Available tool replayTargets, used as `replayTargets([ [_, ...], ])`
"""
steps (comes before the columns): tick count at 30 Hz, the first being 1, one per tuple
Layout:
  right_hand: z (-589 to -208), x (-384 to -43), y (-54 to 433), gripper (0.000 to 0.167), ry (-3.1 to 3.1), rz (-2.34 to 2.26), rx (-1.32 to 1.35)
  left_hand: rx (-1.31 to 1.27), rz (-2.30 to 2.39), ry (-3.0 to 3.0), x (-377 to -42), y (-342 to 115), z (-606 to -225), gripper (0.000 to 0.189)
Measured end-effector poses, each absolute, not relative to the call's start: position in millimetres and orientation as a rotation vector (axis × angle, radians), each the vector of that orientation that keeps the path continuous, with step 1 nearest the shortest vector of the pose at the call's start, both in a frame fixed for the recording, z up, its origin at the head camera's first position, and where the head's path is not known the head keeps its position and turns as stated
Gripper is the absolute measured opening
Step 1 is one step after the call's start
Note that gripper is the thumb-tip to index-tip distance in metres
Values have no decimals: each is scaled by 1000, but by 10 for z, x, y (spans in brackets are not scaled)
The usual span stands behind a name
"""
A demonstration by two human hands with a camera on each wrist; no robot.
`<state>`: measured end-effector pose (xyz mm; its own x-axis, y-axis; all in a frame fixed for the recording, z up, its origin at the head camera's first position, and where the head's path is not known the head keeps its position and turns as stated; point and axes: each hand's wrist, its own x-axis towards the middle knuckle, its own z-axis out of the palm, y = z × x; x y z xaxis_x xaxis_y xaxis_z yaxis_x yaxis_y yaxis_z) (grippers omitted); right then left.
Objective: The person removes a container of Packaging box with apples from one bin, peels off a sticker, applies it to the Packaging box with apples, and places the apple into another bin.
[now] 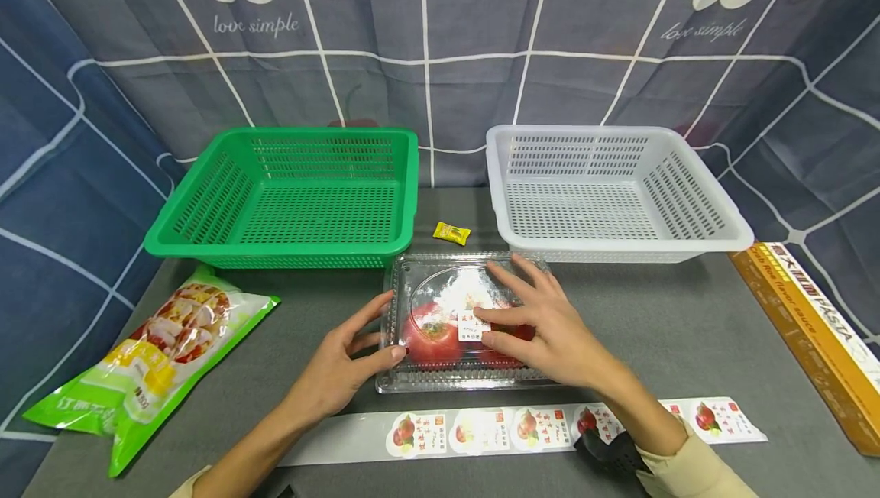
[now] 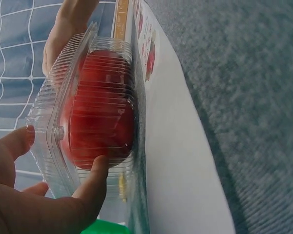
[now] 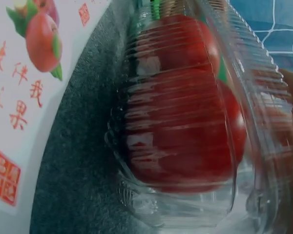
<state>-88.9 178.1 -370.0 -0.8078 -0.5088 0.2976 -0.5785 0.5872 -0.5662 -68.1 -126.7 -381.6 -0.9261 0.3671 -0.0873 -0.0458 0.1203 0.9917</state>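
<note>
A clear plastic clamshell box (image 1: pixel 450 377) stands on the grey table, its lid down over round red fruits that look like tomatoes (image 1: pixel 431 337). My left hand (image 1: pixel 337 368) holds the box's left edge, with the thumb on the lid and a finger against the side wall (image 2: pixel 101 163). On top, a small white fruit sticker (image 1: pixel 470 326) lies on the lid. My right hand (image 1: pixel 550 322) spreads over the lid, its fairly straight fingers touching the sticker and the plastic around it. The right wrist view shows the tomatoes (image 3: pixel 185 131) through the ribbed wall; that hand is blurred behind plastic.
Behind the box stand a green basket (image 1: pixel 275 257) and a white basket (image 1: pixel 619 246), with a yellow packet (image 1: pixel 451 234) between them. A green food bag (image 1: pixel 165 353) lies left, a pasta box (image 1: pixel 811 345) right. A sticker strip (image 1: pixel 371 437) crosses the front under the right forearm.
</note>
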Motion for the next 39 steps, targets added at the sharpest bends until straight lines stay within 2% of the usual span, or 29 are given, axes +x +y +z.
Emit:
replayTargets([
  [4,-3723,-894,1816,14,-2658,1126,966,303,1866,2104,-682,-1267,-3818,70],
  [8,-3735,-904,1858,10,-2634,1243,990,298,1863,2108,-685,-1263,-3819,70],
  [15,-3735,-897,1820,35,-2705,1113,899,308,1875,2096,-690,-1258,-3825,70],
  [21,-3769,-903,1860,12,-2625,1281,919,297,1871,2102,-688,-1251,-3822,70],
  [25,-3777,-903,1884,11,-2603,1354,929,295,1875,2097,-686,-1249,-3818,71],
  [28,-3745,-890,1863,16,-2654,1293,896,296,1877,2090,-686,-1245,-3819,71],
  [33,-3641,-868,1772,36,-2805,978,869,299,1872,2094,-688,-1253,-3826,72],
  [39,-3508,-850,1643,44,-2972,595,798,295,1854,2108,-693,-1268,-3841,73],
])
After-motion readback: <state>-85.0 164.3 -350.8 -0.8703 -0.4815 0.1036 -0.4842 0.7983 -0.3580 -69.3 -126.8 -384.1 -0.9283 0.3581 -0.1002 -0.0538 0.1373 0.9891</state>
